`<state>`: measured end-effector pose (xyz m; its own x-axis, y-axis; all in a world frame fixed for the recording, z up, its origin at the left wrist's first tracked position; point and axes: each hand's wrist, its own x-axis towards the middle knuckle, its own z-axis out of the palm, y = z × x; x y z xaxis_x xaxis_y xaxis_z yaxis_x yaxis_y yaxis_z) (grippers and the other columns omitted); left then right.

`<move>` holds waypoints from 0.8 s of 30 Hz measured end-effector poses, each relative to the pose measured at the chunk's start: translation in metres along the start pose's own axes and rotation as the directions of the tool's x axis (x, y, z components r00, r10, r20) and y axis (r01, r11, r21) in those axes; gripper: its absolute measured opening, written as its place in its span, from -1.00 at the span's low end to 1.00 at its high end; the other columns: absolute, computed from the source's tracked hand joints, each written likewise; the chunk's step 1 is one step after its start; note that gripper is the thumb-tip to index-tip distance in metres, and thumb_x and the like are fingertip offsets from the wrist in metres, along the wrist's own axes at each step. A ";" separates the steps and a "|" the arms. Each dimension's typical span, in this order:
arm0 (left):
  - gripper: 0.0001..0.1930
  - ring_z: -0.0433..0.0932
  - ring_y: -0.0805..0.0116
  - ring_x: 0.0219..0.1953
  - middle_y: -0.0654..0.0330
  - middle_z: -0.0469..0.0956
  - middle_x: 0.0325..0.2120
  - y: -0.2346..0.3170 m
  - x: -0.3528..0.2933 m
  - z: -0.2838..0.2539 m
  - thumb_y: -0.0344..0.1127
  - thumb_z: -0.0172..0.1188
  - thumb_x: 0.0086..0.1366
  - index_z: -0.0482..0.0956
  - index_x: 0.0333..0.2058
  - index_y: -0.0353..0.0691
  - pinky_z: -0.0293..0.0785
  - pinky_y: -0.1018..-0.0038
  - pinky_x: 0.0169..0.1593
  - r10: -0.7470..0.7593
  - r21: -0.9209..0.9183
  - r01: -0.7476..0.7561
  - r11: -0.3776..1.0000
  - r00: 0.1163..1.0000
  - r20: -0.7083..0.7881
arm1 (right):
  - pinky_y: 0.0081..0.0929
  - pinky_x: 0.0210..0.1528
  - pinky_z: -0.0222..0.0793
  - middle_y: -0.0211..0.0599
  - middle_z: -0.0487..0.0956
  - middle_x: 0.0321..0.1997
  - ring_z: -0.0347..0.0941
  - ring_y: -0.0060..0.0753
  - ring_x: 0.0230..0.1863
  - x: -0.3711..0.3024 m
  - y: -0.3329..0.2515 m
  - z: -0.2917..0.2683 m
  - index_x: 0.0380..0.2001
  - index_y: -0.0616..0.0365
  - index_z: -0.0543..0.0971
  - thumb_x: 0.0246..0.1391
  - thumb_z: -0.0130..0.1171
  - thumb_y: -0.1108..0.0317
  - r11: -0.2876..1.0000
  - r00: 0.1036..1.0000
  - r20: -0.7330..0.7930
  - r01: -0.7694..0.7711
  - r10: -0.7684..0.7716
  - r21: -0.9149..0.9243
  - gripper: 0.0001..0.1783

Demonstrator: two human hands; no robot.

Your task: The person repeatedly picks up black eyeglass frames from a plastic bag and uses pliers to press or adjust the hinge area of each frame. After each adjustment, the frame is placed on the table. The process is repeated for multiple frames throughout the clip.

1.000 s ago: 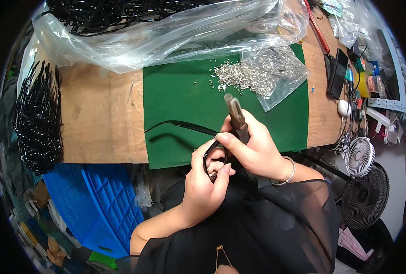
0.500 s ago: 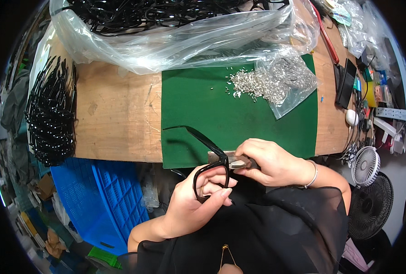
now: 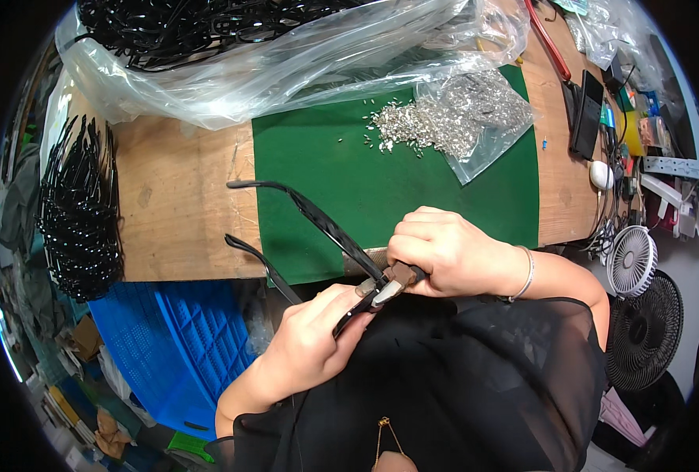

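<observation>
My left hand is closed around the front of a black eyeglass frame, just off the table's near edge. Both temples stick out toward the far left, one over the green mat and one lower down. In my right hand is a pair of worn metal pliers, the fingers wrapped round the handles. Their pale jaws sit at the corner where the upper temple meets the frame front. Whether the jaws are clamped on the hinge cannot be made out. My left hand hides most of the frame front.
On the green mat lies a pile of small silvery pieces, spilling from a clear bag. A large plastic bag of black frames spans the back. Black temples are bundled at left; a phone lies right.
The glasses have turned in my left hand, so the front is edge-on and both temples show. The pliers have come onto the frame's corner. The whole view has shifted slightly.
</observation>
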<state>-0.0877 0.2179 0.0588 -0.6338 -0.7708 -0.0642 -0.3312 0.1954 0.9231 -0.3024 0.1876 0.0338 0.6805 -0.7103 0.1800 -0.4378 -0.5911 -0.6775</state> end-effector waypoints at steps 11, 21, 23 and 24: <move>-0.69 0.48 0.43 -0.39 0.09 0.52 -0.38 -0.046 0.025 -0.058 -0.48 0.16 0.02 0.41 -0.22 -0.46 0.41 0.52 -0.29 -0.244 0.087 0.267 0.960 0.946 -0.212 | -0.36 -0.34 0.27 -0.25 0.40 -0.50 0.35 -0.20 -0.38 0.004 0.028 0.003 -0.45 0.15 0.38 -0.18 0.22 0.34 0.972 0.972 0.037 -0.235 0.234 0.019 -0.76; -0.70 0.43 0.51 -0.44 0.23 0.48 -0.45 -0.056 0.089 -0.122 -0.40 0.25 0.00 0.42 -0.27 -0.33 0.40 0.57 -0.35 -0.001 0.335 0.173 0.926 0.890 -0.457 | -0.30 -0.29 0.30 -0.20 0.43 -0.47 0.37 -0.11 -0.38 0.004 0.035 0.008 -0.46 0.19 0.41 -0.15 0.17 0.35 0.910 0.918 -0.051 -0.381 0.393 0.163 -0.81; -0.74 0.43 0.48 -0.43 0.21 0.49 -0.44 -0.021 0.155 -0.134 -0.32 0.17 0.10 0.45 -0.25 -0.33 0.38 0.58 -0.30 0.315 0.356 -0.093 0.930 0.699 -0.641 | -0.28 -0.31 0.30 -0.16 0.44 -0.48 0.38 -0.09 -0.39 0.008 0.034 0.011 -0.46 0.20 0.41 -0.16 0.17 0.36 0.922 0.925 -0.052 -0.369 0.376 0.116 -0.80; -0.74 0.44 0.46 -0.44 0.19 0.49 -0.47 -0.024 0.184 -0.147 -0.27 0.15 0.12 0.47 -0.27 -0.33 0.38 0.56 -0.30 0.475 0.619 0.013 0.785 0.627 -0.617 | -0.28 -0.31 0.30 -0.15 0.44 -0.48 0.38 -0.09 -0.39 0.010 0.031 0.012 -0.46 0.20 0.42 -0.16 0.17 0.36 0.938 0.941 -0.036 -0.332 0.337 0.102 -0.80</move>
<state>-0.0936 -0.0179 0.0811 -0.1238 -0.7646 0.6325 -0.7011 0.5185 0.4895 -0.3023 0.1667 0.0057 0.4711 -0.8815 -0.0334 -0.5770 -0.2792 -0.7676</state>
